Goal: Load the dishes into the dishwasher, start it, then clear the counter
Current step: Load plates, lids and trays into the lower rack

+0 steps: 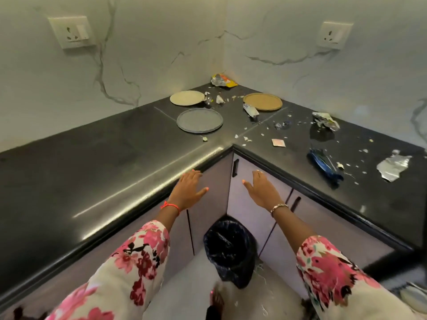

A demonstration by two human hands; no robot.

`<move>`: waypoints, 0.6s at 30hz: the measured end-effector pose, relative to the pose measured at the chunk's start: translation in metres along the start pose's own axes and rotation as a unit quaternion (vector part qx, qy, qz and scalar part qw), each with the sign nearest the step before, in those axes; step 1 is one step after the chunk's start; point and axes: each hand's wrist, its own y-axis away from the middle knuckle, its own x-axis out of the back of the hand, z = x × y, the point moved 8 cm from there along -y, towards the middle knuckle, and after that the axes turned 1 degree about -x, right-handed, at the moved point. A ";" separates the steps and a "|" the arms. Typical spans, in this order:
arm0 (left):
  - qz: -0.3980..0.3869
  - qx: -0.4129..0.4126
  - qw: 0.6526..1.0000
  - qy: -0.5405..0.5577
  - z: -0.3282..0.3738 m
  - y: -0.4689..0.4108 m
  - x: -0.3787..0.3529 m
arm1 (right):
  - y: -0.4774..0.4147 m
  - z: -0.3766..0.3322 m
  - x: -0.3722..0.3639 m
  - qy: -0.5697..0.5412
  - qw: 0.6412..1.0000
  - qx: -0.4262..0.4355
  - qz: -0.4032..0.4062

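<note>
Three plates lie in the corner of a black L-shaped counter (97,172): a cream plate (187,97), a grey plate (199,120) in front of it, and a tan plate (262,101) to the right. My left hand (190,190) and my right hand (262,189) are both held out flat with straight fingers, below the counter's front edge and in front of the cabinet doors. Neither hand holds anything. Both are well short of the plates.
Torn wrappers and scraps litter the counter: an orange packet (223,80), a silver wrapper (250,111), a crumpled packet (325,120), a blue wrapper (324,165), foil (392,167). A bin with a black liner (228,248) stands on the floor between my arms.
</note>
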 end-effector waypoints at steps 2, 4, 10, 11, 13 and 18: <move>0.001 0.018 1.000 0.009 -0.023 -0.034 0.005 | -0.044 -0.009 -0.001 -0.011 1.000 -0.003 -0.007; 0.000 0.032 0.999 0.010 -0.048 -0.068 0.010 | -0.089 -0.019 0.002 -0.018 1.000 -0.003 -0.006; 0.017 0.083 0.996 0.019 -0.119 -0.151 0.024 | -0.203 -0.046 0.007 -0.018 1.000 0.010 -0.003; 0.018 0.090 0.996 0.019 -0.128 -0.162 0.025 | -0.217 -0.049 0.007 -0.017 1.000 0.007 -0.008; 0.010 0.104 0.994 0.015 -0.151 -0.187 0.024 | -0.248 -0.057 0.004 -0.020 1.000 -0.001 -0.014; 0.001 0.132 0.991 0.003 -0.192 -0.238 0.021 | -0.312 -0.068 -0.004 -0.059 0.998 -0.034 -0.012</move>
